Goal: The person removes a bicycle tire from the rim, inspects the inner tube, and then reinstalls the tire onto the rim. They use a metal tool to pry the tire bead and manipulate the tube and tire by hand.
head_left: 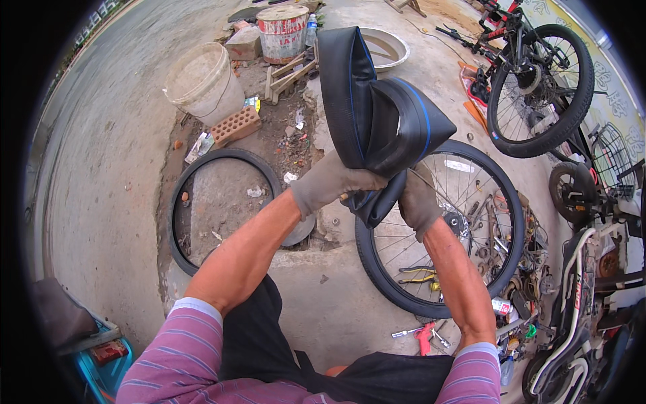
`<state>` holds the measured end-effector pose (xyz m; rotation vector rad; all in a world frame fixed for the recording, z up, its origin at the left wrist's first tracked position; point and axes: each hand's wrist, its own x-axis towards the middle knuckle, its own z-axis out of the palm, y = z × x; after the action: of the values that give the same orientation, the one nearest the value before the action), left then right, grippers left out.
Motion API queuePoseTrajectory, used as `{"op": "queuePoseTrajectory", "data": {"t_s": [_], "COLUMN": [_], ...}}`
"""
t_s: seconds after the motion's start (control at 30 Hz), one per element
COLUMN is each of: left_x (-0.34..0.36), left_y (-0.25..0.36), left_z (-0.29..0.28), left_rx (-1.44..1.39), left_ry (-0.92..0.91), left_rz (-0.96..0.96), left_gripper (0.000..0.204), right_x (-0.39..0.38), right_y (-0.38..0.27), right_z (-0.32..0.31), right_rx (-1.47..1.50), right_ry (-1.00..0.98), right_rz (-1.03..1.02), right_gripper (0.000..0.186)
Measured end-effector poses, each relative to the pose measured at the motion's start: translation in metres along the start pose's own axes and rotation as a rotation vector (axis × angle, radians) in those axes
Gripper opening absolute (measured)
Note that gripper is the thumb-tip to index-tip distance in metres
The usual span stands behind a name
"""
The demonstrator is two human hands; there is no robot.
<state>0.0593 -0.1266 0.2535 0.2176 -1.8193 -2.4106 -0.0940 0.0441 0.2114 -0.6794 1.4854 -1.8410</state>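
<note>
Both my hands wear grey work gloves and grip a folded black inner tube (pixel 346 101) with thin blue lines along it. My left hand (pixel 336 182) is closed round the lower left of the bundle. On the other side, my right hand (pixel 418 198) is closed on the tube's lower right, its fingers partly hidden behind the rubber. The tube's loops stand up above my hands. Below my right forearm lies a spoked bicycle wheel with its tyre (pixel 517 236). A loose thin black tyre (pixel 176 236) lies on the ground to the left.
Yellow-handled pliers (pixel 418 275) show through the spokes, and a red-handled tool (pixel 425 338) lies nearer me. Scattered parts and bicycles (pixel 538 94) crowd the right. Beyond the loose tyre are a perforated brick (pixel 235 126), a dirty white bucket (pixel 202 77), a paint bucket (pixel 282 34) and a basin (pixel 400 47).
</note>
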Motion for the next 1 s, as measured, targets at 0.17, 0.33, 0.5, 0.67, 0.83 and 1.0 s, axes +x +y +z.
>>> {"op": "queuePoseTrajectory", "data": {"t_s": [0.17,0.33,0.5,0.67,0.83,1.0], "left_x": [0.003,0.0,-0.006,-0.006,0.0,0.011], "left_y": [-0.003,-0.015,-0.009,-0.007,-0.009,0.001], "left_z": [-0.005,0.004,0.02,0.016,0.005,-0.022], "left_rx": [0.252,0.165,0.032,0.031,-0.095,-0.277], "left_ry": [-0.048,-0.142,-0.073,-0.04,-0.042,0.265], "left_rz": [0.053,0.115,0.01,0.061,0.14,0.043], "left_gripper": [0.039,0.042,0.035,0.03,0.023,0.023], "right_x": [-0.005,-0.002,0.003,-0.009,-0.008,-0.005], "right_y": [-0.012,-0.015,0.007,-0.019,-0.041,-0.058], "right_z": [0.005,0.003,-0.01,-0.018,-0.014,-0.021], "right_rx": [-0.067,-0.218,-0.99,-0.61,0.036,-0.122], "right_ry": [-0.114,-0.04,0.062,0.007,-0.169,0.131], "right_rz": [-0.041,0.068,-0.179,-0.002,0.313,0.264], "right_gripper": [0.034,0.027,0.042,0.036,0.04,0.041]}}
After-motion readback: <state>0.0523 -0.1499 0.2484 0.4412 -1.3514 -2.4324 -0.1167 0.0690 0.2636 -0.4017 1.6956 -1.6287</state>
